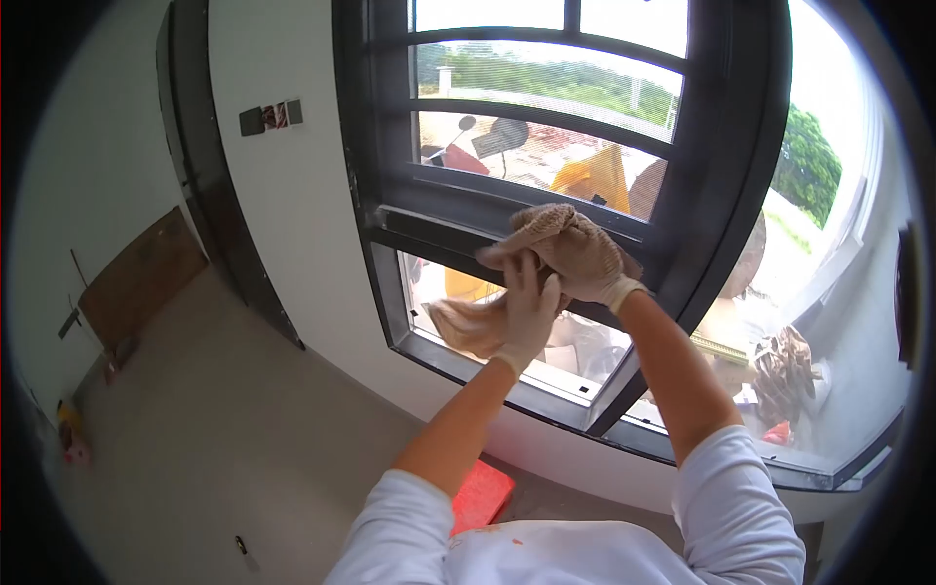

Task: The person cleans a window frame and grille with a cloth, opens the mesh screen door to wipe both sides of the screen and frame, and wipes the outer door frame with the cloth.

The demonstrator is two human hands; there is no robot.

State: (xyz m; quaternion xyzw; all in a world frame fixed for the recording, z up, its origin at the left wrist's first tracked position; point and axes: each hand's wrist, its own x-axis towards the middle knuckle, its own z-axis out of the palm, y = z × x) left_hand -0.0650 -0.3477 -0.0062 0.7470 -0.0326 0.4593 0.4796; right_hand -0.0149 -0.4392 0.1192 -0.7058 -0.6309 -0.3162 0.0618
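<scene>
Below the window crossbar (429, 230), a brown cloth (468, 328) stretches lengthwise leftward from the nearer, gloved left hand (529, 314), fingers extended; the gloved right hand (583, 261) bends across the crossbar. Neither grip is clear.

Spreads grey as a floor (244, 409); bears a red block (481, 495) in the foreground, a small dark object (241, 544) (too small to name) at the lower left, a yellow-and-red item (70, 429) beside the left wall (78, 175), and a brown board (144, 278) farther off.
</scene>
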